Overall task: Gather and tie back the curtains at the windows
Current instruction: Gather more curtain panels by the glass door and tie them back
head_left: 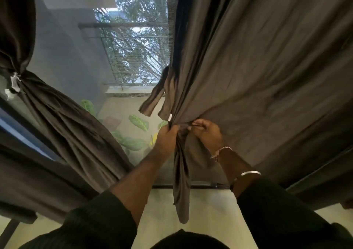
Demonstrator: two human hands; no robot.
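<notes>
Hands met at the gathered waist of the right curtain [257,67], a brown-grey drape hanging on the right of the window [133,53]. At that waist the left hand [167,139] gripped the bunched cloth, its fingers [172,129] curled tight round the folds. Just right of it, touching the same bunch, the right hand [207,134] pinched a fold between thumb and fingertips; whether a tie lay in that pinch could not be told. Two loose strips of a tie-back [154,103] hung just up and left of the waist, against the glass. Below the waist a narrow tail of cloth [181,191] dropped toward the floor [210,206]. Well left of the waist, across the window, the left curtain [57,118] was already cinched, bound by a whitish tie [15,82]. A thread bracelet [221,151] and a metal bangle [250,173] sat on the right wrist.
</notes>
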